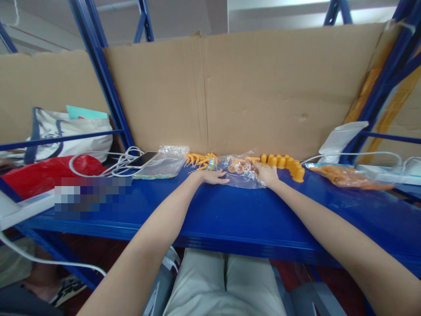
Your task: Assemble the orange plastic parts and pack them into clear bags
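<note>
My left hand (213,177) lies low on the blue table, fingers stretched out toward the near left edge of a clear plastic bag (245,181). Orange ring-like pieces (239,165) show in or on the bag; which of the two I cannot make out. At the bag's right side is my right hand (267,174), its fingers bent in and closed on the crinkled plastic, the tips partly hidden. Left of the bag lies a loose pile of orange curved pieces (199,159). Orange cup-shaped pieces (289,163) stand in a curved row beyond my right hand.
Flat clear bags (161,164) and a phone (142,159) lie left, beside white cables (123,158) and a red bag (59,171). A bag of orange pieces (348,175) lies right. A cardboard wall (263,92) closes the back; blue posts (101,74) frame the table (223,215).
</note>
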{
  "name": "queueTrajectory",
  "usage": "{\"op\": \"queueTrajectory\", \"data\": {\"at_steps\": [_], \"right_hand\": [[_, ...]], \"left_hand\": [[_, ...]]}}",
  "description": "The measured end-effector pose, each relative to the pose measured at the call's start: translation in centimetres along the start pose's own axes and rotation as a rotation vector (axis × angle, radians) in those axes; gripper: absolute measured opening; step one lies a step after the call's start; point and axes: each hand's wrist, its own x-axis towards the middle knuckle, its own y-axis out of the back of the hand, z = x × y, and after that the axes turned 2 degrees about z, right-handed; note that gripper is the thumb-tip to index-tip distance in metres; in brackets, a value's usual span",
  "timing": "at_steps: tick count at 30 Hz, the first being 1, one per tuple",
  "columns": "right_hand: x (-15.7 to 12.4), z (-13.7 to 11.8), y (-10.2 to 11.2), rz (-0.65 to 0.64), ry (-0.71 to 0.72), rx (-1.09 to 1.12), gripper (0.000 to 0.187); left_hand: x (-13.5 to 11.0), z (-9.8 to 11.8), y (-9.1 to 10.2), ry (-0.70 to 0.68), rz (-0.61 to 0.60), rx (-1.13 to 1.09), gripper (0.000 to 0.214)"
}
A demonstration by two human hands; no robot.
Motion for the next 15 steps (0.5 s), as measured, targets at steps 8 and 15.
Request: {"op": "queueTrajectory", "data": {"at_steps": [8,15], "right_hand": [[0.8,1.0,-0.3,0.198,-0.132,0.257,0.032],[2.5,3.6,-1.0,0.443,-0.094,0.674,0.030]], "left_hand": [[0.3,-0.4,-0.2,-0.020,-0.003,-0.021,0.104],[0.5,-0.8,-0.3,-0.024,0.018,-0.078,0.105]]}}
